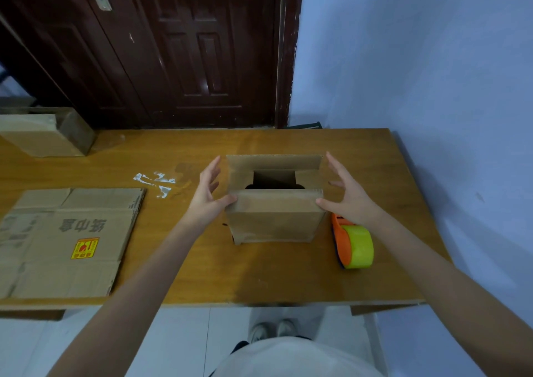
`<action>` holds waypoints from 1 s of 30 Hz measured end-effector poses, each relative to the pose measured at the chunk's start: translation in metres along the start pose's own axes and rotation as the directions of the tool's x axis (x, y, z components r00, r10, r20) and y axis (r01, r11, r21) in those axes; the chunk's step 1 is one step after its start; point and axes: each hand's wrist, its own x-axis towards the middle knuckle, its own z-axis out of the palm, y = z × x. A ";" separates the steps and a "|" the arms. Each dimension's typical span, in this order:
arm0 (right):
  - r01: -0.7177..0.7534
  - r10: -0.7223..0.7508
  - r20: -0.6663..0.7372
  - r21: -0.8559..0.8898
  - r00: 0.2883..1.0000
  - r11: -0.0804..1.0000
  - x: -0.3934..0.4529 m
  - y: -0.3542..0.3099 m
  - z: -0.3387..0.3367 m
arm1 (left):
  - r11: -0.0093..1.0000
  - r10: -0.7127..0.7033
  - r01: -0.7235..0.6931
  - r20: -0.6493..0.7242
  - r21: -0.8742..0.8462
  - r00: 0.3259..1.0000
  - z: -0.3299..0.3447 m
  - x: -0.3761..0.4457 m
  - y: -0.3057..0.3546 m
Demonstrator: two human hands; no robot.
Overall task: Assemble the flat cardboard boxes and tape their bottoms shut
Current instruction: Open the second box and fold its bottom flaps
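A small brown cardboard box [275,218] stands upright in the middle of the wooden table [202,272]. Its top flaps are partly folded in, leaving a dark gap. My left hand [208,194] is at the box's left side with its thumb on the near flap's left corner and its fingers spread. My right hand [347,192] mirrors it on the right, thumb on the near flap's right corner, fingers apart. An orange tape dispenser with a yellow-green roll [353,242] lies just right of the box. A stack of flat cardboard boxes [63,241] lies at the left.
Another brown box [43,134] sits at the table's far left corner. White tape scraps [155,181] stick to the tabletop left of the hands. A dark wooden door stands behind the table and a blue wall runs along its right edge.
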 end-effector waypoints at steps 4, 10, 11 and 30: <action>-0.013 0.014 0.042 -0.026 0.999 1.000 0.005 -0.005 -0.003 | 0.994 0.065 -0.069 0.048 0.086 0.997 0.003 0.007 0.006; 0.061 -0.059 0.034 -0.057 0.998 0.997 0.002 -0.004 -0.005 | 0.975 0.146 -0.158 0.089 0.153 0.985 -0.001 0.006 0.000; 0.083 -0.080 0.041 -0.057 0.996 0.995 0.002 -0.002 -0.005 | 0.967 0.165 -0.180 0.092 0.180 0.982 -0.003 0.006 -0.004; 0.101 -0.130 -0.119 -0.220 0.984 0.970 0.014 0.003 0.010 | 0.884 0.186 -0.131 -0.082 0.448 0.979 0.005 0.006 -0.011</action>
